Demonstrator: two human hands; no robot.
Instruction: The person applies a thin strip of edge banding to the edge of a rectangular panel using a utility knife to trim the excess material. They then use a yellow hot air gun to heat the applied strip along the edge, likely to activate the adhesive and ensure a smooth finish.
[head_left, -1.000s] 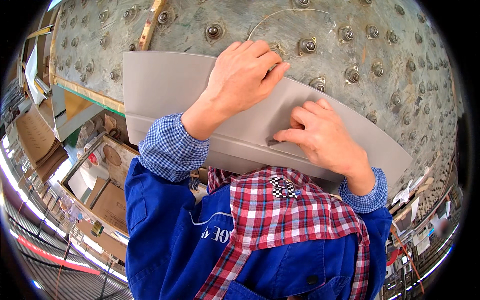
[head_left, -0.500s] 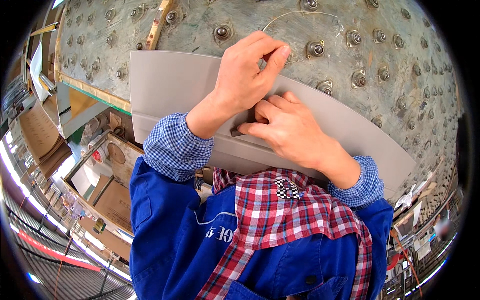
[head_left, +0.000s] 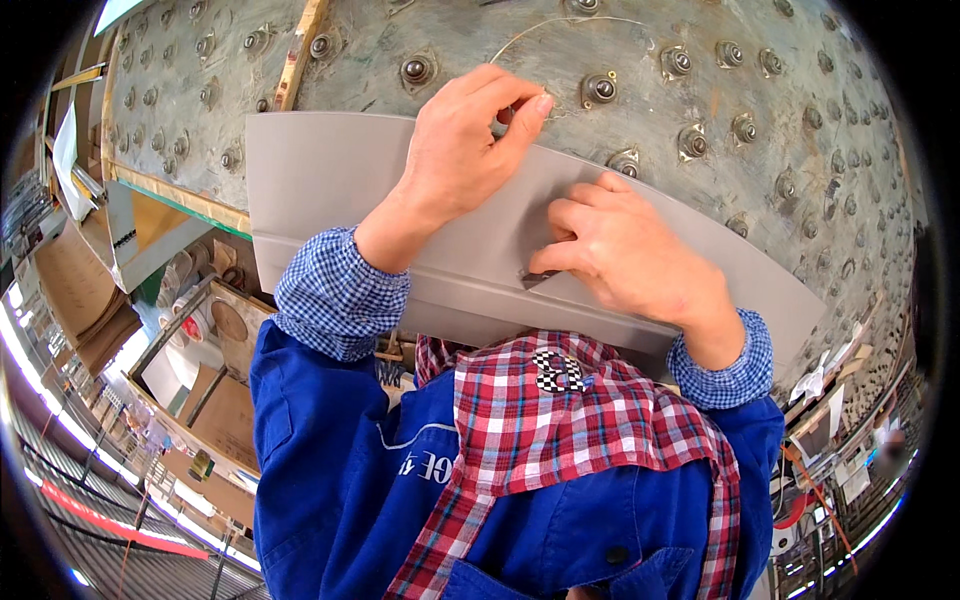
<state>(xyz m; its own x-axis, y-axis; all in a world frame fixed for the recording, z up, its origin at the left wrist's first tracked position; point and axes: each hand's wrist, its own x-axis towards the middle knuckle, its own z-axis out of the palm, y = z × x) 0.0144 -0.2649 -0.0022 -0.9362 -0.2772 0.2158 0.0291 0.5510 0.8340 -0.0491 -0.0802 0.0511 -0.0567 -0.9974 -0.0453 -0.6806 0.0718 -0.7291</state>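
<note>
- Grey panel (head_left: 330,190): long, flat, with a lengthwise crease along its near part. It lies across the table (head_left: 760,60), running from upper left to lower right, with its near edge against the person's chest.
- Table: worn greenish top, studded all over with ball rollers (head_left: 417,69). A thin wire (head_left: 560,20) arcs over the top near the far edge. A wooden strip (head_left: 300,50) runs across the top at upper left.
- Left hand (head_left: 460,150): laid on the panel's far edge, palm down. Thumb and forefinger are stretched forward and brought together at the rim, apparently nipping the panel edge; what sits between the tips cannot be told.
- Right hand (head_left: 630,250): rests on the panel middle, near the crease. Fingers are curled in and the tips pressed to a small dark spot (head_left: 535,277) on the panel; a pinch on something small, too small to name.
- Hands close but apart, left ahead of right.
- Sleeves: blue check cuffs, blue work jacket (head_left: 340,470), red plaid cloth (head_left: 560,420) at the chest.
- Left of the table, lower down: an open crate (head_left: 200,390) with cardboard and tape rolls, more cardboard (head_left: 75,290) stacked beside it.
</note>
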